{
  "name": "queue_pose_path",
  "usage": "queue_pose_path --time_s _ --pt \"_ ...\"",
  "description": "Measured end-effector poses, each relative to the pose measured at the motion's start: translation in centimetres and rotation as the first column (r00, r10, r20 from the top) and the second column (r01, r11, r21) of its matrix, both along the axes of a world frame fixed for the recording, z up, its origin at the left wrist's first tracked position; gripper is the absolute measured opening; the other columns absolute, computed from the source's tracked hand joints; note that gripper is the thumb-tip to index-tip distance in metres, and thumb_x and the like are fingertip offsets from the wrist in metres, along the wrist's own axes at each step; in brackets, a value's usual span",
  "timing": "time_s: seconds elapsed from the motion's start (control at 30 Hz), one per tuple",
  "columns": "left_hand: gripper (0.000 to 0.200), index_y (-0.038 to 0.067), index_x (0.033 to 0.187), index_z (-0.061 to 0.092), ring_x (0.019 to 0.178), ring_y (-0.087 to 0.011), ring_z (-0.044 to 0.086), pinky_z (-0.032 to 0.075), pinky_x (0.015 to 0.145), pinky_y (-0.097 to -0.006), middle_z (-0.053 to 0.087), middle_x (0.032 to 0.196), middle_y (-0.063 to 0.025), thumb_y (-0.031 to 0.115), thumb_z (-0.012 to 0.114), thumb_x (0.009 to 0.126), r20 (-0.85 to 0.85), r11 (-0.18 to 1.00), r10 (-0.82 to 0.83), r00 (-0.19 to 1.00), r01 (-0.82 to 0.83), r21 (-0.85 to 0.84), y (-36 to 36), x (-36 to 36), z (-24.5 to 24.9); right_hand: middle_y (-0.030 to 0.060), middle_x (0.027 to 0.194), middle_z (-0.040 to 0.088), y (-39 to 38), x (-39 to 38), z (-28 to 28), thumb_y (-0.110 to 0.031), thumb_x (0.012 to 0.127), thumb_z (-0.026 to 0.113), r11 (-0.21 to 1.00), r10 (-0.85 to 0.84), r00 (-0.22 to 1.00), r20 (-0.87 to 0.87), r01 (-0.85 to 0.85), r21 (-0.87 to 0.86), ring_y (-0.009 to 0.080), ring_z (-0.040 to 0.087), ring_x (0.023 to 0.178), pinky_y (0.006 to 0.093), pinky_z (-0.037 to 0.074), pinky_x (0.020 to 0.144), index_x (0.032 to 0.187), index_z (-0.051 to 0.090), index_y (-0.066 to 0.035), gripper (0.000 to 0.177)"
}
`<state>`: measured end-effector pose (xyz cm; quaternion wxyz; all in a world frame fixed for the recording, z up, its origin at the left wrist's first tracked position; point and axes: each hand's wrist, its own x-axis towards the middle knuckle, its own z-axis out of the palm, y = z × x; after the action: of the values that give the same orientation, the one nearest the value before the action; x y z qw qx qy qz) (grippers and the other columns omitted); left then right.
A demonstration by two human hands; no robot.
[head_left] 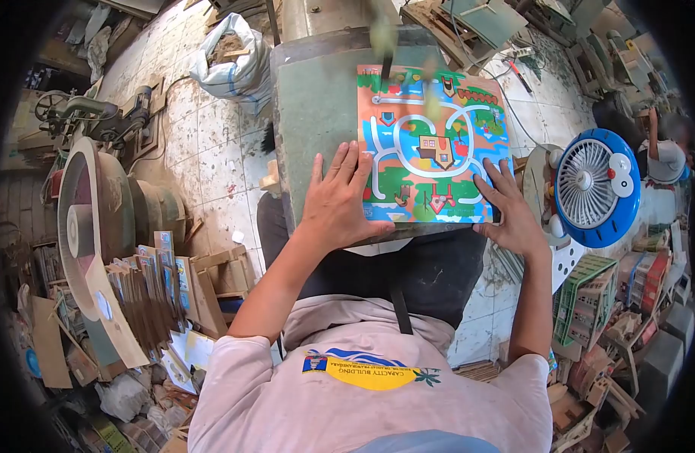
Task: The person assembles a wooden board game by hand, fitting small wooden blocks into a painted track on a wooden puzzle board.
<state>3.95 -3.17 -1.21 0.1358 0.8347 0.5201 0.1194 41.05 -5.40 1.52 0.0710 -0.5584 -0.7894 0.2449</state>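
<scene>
A square board (408,177) printed with a colourful map-like scene and pale winding tracks lies on a worn green machine table (313,98). My left hand (336,196) lies flat at the board's near left corner, fingers stretched along its left edge and thumb along the near edge. My right hand (514,211) rests on the near right corner with its fingers spread over the print and its thumb at the near edge. Above the board's far side hangs a narrow, dark upright machine part (387,60), blurred around its top.
A blue round fan (598,189) stands close by on the right. On the left are a large wheel-shaped machine (83,219) and a row of upright boards (147,275). A white sack (230,60) sits beyond the table. Another person (666,158) is at the far right.
</scene>
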Motion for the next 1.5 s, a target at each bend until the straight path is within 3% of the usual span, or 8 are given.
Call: queue_pose_path --time_s 0.53,0.9,1.33,1.5 --pt "0.13 0.002 0.164 0.042 0.163 -0.0402 0.032 0.025 0.128 -0.069 0.037 0.173 -0.0245 0.067 0.093 0.063 -0.038 0.999 -0.046 0.998 0.045 -0.012 1.4 -0.8 0.4 0.0157 0.178 0.031 -0.8 -1.0 -0.4 -0.017 0.07 0.091 0.998 -0.049 0.999 -0.008 0.049 0.027 0.0481 0.018 0.166 0.0595 0.025 0.133 0.161 0.056 -0.016 0.097" --pt "0.13 0.002 0.163 0.043 0.165 -0.0381 0.028 0.025 0.13 -0.0666 0.037 0.174 -0.0175 0.069 0.093 0.063 -0.07 0.995 -0.093 0.993 0.089 -0.054 2.6 -1.4 0.6 0.0181 0.178 0.032 -1.5 -2.1 -0.5 -0.019 0.074 0.09 0.995 -0.081 0.997 0.011 0.081 0.058 0.0496 0.019 0.165 0.0583 0.027 0.132 0.161 0.055 -0.015 0.094" --pt "0.129 0.001 0.163 0.042 0.163 -0.0393 0.031 0.028 0.128 -0.0675 0.039 0.171 -0.022 0.07 0.091 0.066 -0.094 0.991 -0.137 0.986 0.137 -0.005 3.6 -1.8 0.6 0.0189 0.177 0.034 -1.7 -2.7 -0.5 -0.015 0.071 0.091 0.991 -0.121 0.993 -0.019 0.122 0.058 0.0522 0.021 0.164 0.0591 0.029 0.131 0.16 0.056 -0.012 0.095" --pt "0.13 0.003 0.165 0.041 0.164 -0.038 0.03 0.026 0.131 -0.0628 0.036 0.174 -0.0207 0.068 0.092 0.066 -0.147 0.988 -0.148 0.978 0.14 -0.061 4.2 -1.9 1.2 0.0196 0.176 0.034 -1.9 -3.1 -0.6 -0.016 0.071 0.091 0.989 -0.122 0.992 -0.021 0.124 0.077 0.0531 0.021 0.163 0.0599 0.029 0.131 0.16 0.056 -0.012 0.095"
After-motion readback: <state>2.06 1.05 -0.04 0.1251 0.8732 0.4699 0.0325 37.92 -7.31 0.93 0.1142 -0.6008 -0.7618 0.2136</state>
